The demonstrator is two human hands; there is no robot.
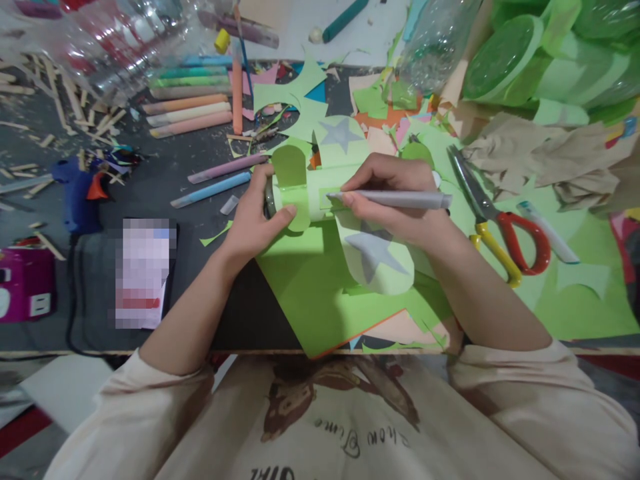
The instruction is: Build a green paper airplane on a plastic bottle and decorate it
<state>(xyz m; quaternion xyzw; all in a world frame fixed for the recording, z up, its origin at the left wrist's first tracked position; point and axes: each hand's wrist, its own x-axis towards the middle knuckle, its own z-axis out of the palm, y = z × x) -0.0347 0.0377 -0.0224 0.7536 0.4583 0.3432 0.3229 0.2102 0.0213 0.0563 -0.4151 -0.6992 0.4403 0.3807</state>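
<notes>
A small craft plane, wrapped in light green paper, lies sideways in front of me. Its two rounded paper wings, the far one and the near one, each carry a grey star. My left hand grips the plane's left end, thumb on a green tail flap and fingers behind. In my right hand is a grey marker, held like a pen, its tip at a small green rectangle on the plane's body. Beneath the plane are green paper sheets.
Red-and-yellow scissors lie open at right, near crumpled brown paper. Several markers, a blue glue gun and a phone are at left. Plastic bottles and paper scraps fill the back.
</notes>
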